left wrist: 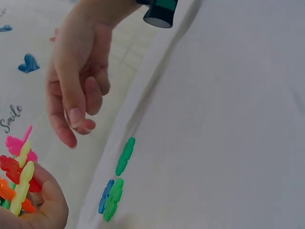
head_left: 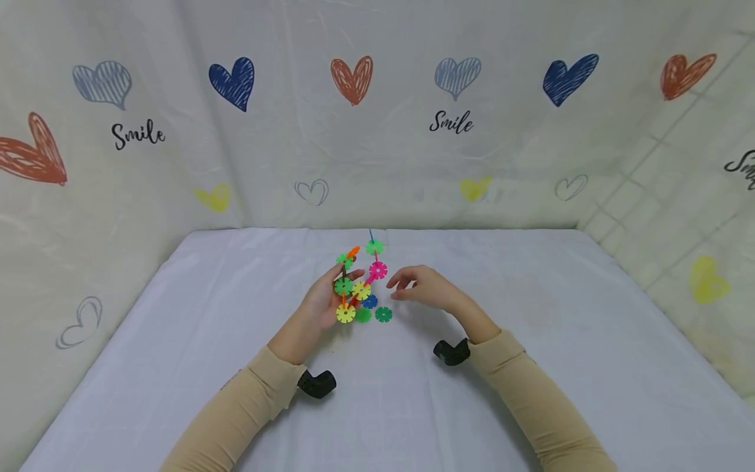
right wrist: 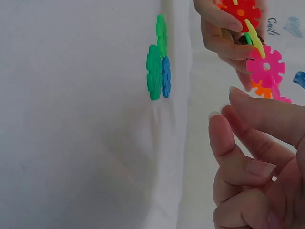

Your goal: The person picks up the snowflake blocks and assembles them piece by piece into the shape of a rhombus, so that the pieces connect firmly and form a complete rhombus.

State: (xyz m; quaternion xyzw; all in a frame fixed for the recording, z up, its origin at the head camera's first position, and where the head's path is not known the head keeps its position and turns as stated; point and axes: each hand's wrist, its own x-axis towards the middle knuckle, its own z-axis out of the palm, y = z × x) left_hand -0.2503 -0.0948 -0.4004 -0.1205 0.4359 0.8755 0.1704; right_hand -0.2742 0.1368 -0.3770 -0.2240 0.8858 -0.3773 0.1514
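My left hand [head_left: 320, 303] holds a chain of interlocking plastic snowflake discs, among them a yellow disc [head_left: 345, 313], a pink disc [head_left: 378, 270] and a green disc [head_left: 343, 286]. In the right wrist view, a red disc [right wrist: 240, 14] lies against the left fingers. My right hand [head_left: 427, 286] hovers just right of the chain, fingers loosely bent and nothing between them; a gap separates it from the pink disc. Below it on the table lie three loose discs: a dark green disc [head_left: 384, 314], a light green disc [head_left: 363, 315] and a blue disc [head_left: 369, 301].
A white cloth covers the table [head_left: 401, 406]. Behind it hangs a pale curtain [head_left: 395, 157] printed with hearts and lettering. Black wrist cameras are strapped to both wrists, one visible below the left sleeve [head_left: 259, 383].
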